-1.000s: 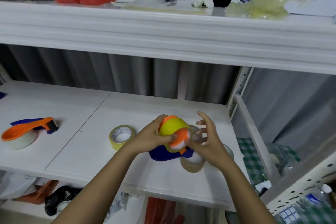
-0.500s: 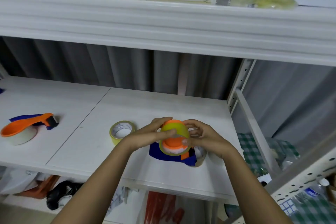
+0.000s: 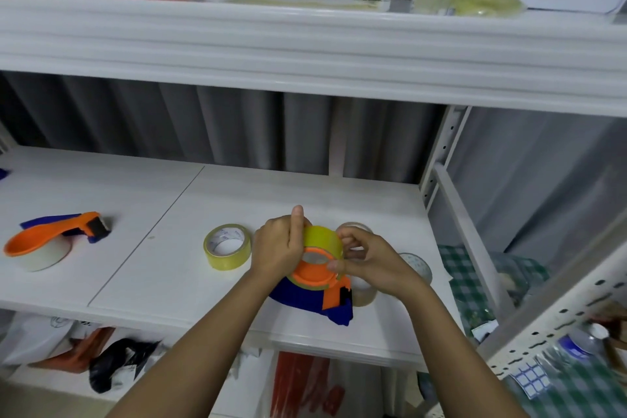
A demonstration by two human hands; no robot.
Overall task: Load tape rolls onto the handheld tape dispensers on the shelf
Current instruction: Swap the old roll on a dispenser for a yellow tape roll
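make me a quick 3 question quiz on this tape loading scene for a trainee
1. True or false: the dispenser at far left lies on the shelf untouched.
2. The loose yellow roll lies on which side of the left hand? A) its left B) its right C) under it
3. Which colour is the hub that the held roll sits on?

Key: 1 true. 2 A. 3 orange; both hands, right hand too, grip that roll and its dispenser.
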